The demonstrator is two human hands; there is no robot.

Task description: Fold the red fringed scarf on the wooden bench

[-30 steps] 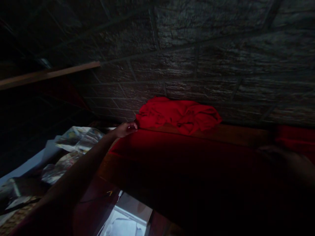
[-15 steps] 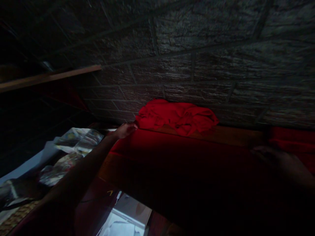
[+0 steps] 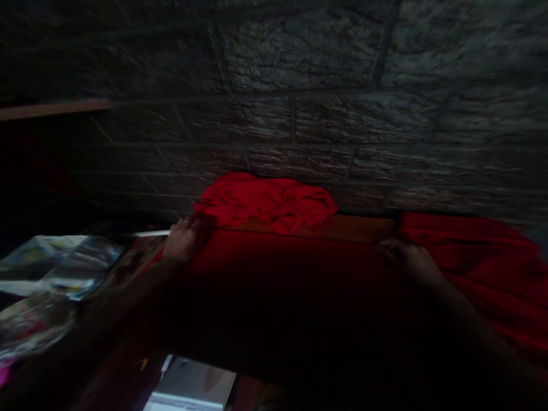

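A dark red cloth [image 3: 291, 268] lies spread flat over a wooden surface [image 3: 357, 227], with much of its near part lost in shadow. At its far left corner my left hand [image 3: 182, 240] is closed on the edge, fingers curled. My right hand [image 3: 409, 260] pinches the far right corner, thumb and fingers together. Just beyond the cloth's far edge, a crumpled bright red cloth [image 3: 265, 200] is heaped against the wall. To the right of my right hand sits a stack of folded red fabric [image 3: 471, 245].
A dark brick wall [image 3: 317, 120] rises behind the surface. Clear plastic bags [image 3: 64, 265] lie on the left, below a wooden shelf edge [image 3: 55, 108]. A white and grey box-like object [image 3: 197, 382] shows low in front.
The view has swung right, showing more of the folded red stack. My left hand now shows its curled fingers at the corner, and both hands remain at the cloth's far edge.
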